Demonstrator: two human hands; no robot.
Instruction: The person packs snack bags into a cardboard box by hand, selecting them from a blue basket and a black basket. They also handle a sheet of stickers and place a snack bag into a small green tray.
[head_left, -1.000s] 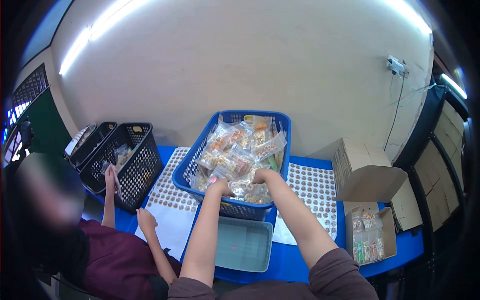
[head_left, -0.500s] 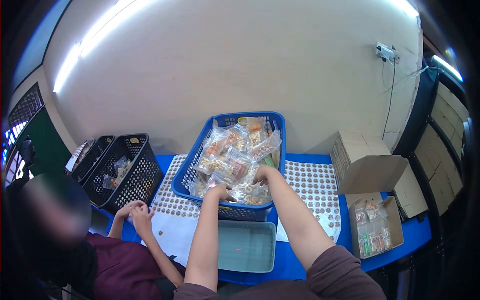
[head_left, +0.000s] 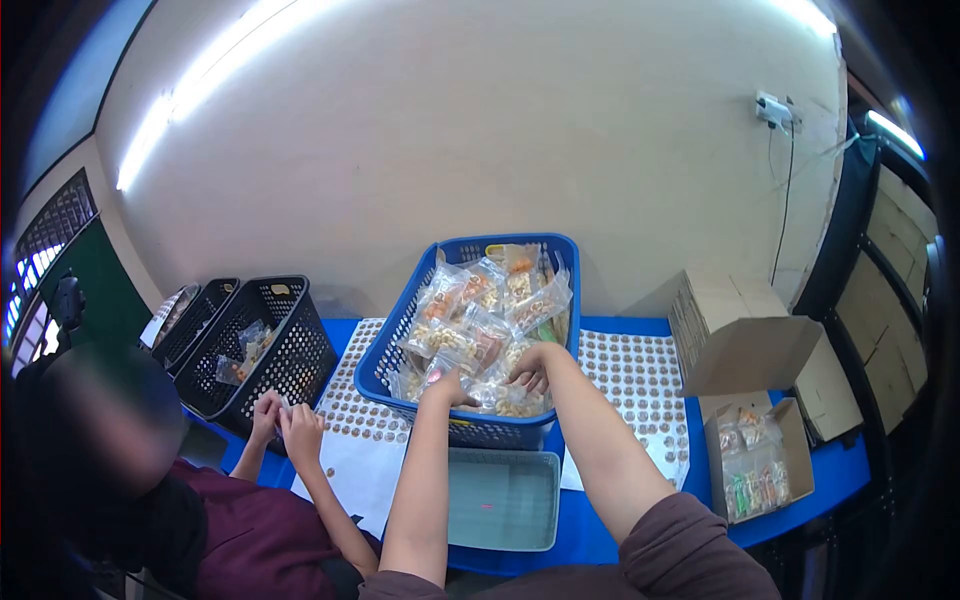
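Note:
A blue plastic basket (head_left: 372, 372) is heaped with clear packets of snacks (head_left: 447, 340), some pale and ring-like, others orange. Both my hands reach into its near end. My left hand (head_left: 455, 388) is closed at a packet by the front rim, its fingertips partly hidden. To the right, my right hand (head_left: 532, 368) curls its fingers down onto a packet of pale snacks (head_left: 512, 400) lying between the two hands. In front of the basket sits a shallow grey-green tray (head_left: 505, 500).
At the left a co-worker's hands (head_left: 285, 420) meet beside a black basket (head_left: 315, 345) containing some packets. White sheets (head_left: 640, 400) with rows of round stickers lie on the blue table (head_left: 590, 535). At right stand an open carton (head_left: 800, 450) of packets and stacked flat cardboard (head_left: 735, 300).
My view has shifted slightly, so the scene sits a little lower and to the right. My hands stay in the basket, and the right fingers show more. The co-worker's hands have changed position.

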